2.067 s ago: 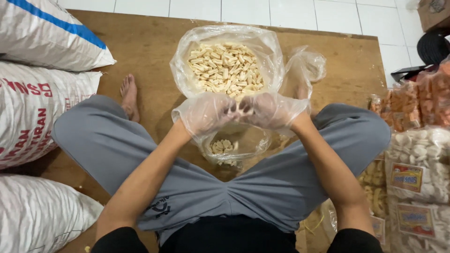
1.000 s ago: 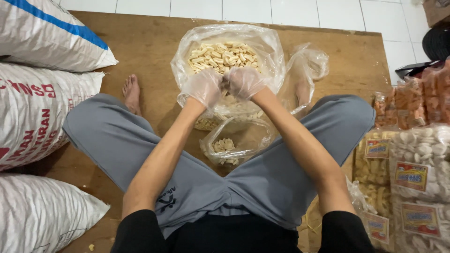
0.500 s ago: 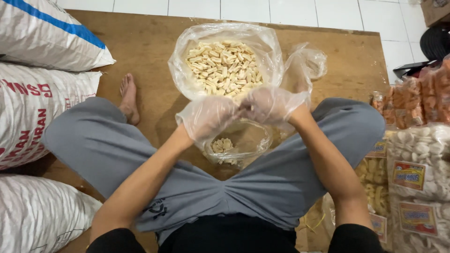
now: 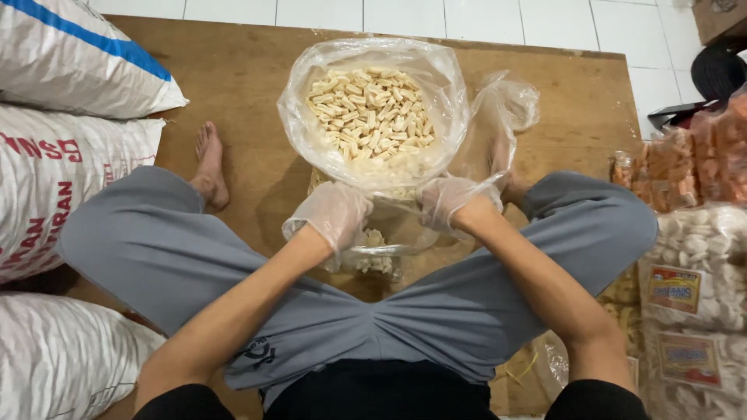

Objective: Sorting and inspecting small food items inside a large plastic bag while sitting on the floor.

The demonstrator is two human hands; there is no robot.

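Gloved left hand (image 4: 333, 214) and right hand (image 4: 451, 201) pinch the small clear bag (image 4: 380, 250) by its rim; film likely light, limp, slippery.

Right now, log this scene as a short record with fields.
Setting: wooden board on a tiled floor; person sits cross-legged.
Left hand: in a thin plastic glove, at the rim of a small bag.
Right hand: gloved, at the same rim.
Small bag: clear, holds a few pale snack pieces.
Big bag: clear, open, full of the same pale pieces, just beyond the hands.
Left side: white sacks, stacked.
Right side: packed snack bags.
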